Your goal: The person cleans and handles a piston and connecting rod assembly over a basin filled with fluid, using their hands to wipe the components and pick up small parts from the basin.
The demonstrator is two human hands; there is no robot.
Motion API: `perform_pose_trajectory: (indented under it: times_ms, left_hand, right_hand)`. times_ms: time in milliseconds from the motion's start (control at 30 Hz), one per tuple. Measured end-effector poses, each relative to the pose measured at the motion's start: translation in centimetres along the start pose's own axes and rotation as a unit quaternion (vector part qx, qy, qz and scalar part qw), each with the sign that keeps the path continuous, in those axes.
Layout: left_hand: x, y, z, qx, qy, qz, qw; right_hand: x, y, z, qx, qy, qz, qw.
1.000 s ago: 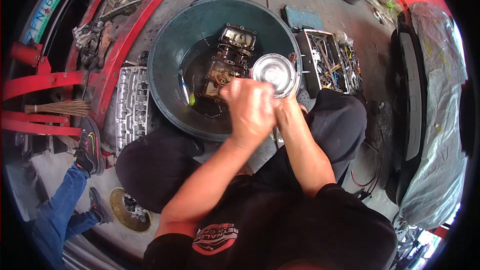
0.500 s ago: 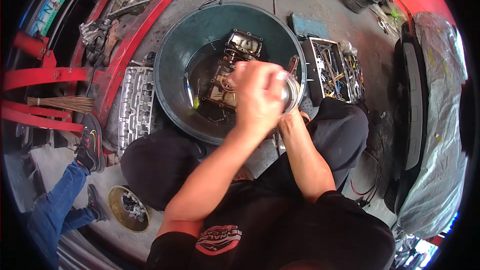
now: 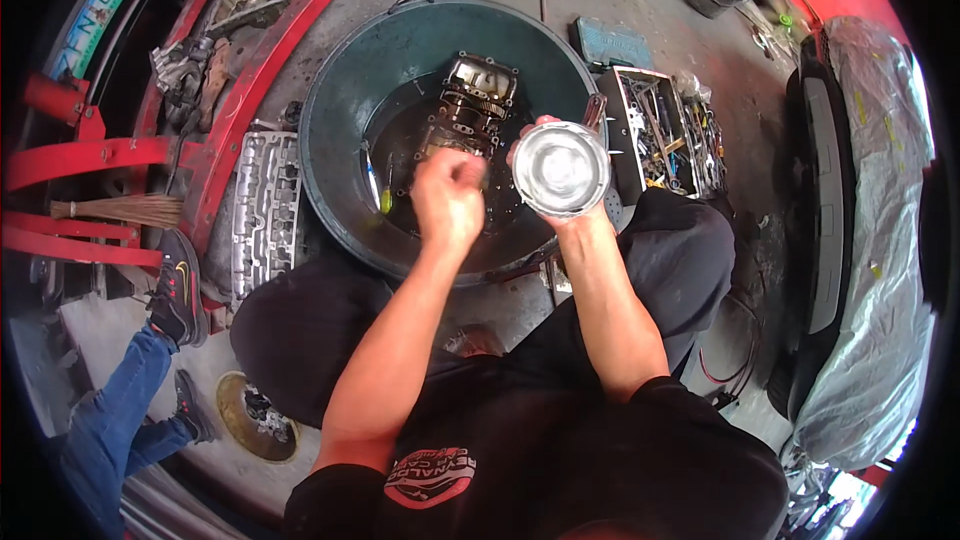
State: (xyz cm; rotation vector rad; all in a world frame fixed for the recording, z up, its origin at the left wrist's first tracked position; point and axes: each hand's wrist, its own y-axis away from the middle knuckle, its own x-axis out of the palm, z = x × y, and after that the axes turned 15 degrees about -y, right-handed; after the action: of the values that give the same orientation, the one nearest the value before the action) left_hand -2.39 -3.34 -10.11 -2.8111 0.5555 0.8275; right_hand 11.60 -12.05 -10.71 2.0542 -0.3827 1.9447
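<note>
A round, shiny, silvery bowl-like container (image 3: 562, 170) rests in my right hand (image 3: 582, 224), its face toward me. Most of that hand is hidden behind it, with fingertips curling round the left rim. Just to the left, my left hand (image 3: 448, 202) is closed, its fingertips blurred; whatever it pinches, if anything, cannot be made out. Beneath it in a large dark green tub (image 3: 316, 165) lies an oily metal engine assembly (image 3: 482, 82), partly covered by the hand. Dark liquid covers the tub's bottom. A tool with a yellow-green handle (image 3: 386, 202) is beside the assembly.
An open toolbox (image 3: 652, 130) and a teal case (image 3: 612, 43) stand right of the tub. At its left lie a cylinder head (image 3: 266, 210) and a red metal frame (image 3: 262, 80). Another person's jeans-clad leg (image 3: 120, 390) and a small bucket (image 3: 240, 440) are at lower left.
My left hand has moved left and down, away from the container. The container in my right hand has tipped to face me and now shows fully.
</note>
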Motion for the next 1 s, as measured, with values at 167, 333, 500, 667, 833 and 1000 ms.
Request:
perform_pose_trajectory:
  times_ms: [167,333,500,667,833,1000]
  left_hand:
    - [-2.9,-1.7,-4.8,0.166,0.054,-0.153,0.973]
    - [-2.0,0.2,-7.9,0.326,-0.022,-0.159,0.932]
    - [-3.0,1.5,-7.5,0.34,-0.019,-0.068,0.938]
    - [-2.7,0.8,-7.7,0.414,0.001,-0.074,0.907]
    - [-3.5,0.4,-7.5,0.488,-0.083,-0.081,0.865]
    - [-3.7,1.1,-6.4,0.436,-0.133,-0.056,0.888]
  right_hand:
    - [2.5,0.7,-1.4,-0.039,0.044,-0.065,0.996]
    - [3.8,0.8,-2.1,-0.058,0.085,-0.106,0.989]
    - [2.9,0.8,-1.6,-0.034,0.061,-0.122,0.99]
    - [2.9,0.9,-2.0,0.011,0.044,-0.142,0.989]
    - [2.7,0.7,-1.7,-0.01,0.072,-0.162,0.984]
    - [2.5,0.9,-2.4,-0.019,0.096,-0.218,0.971]
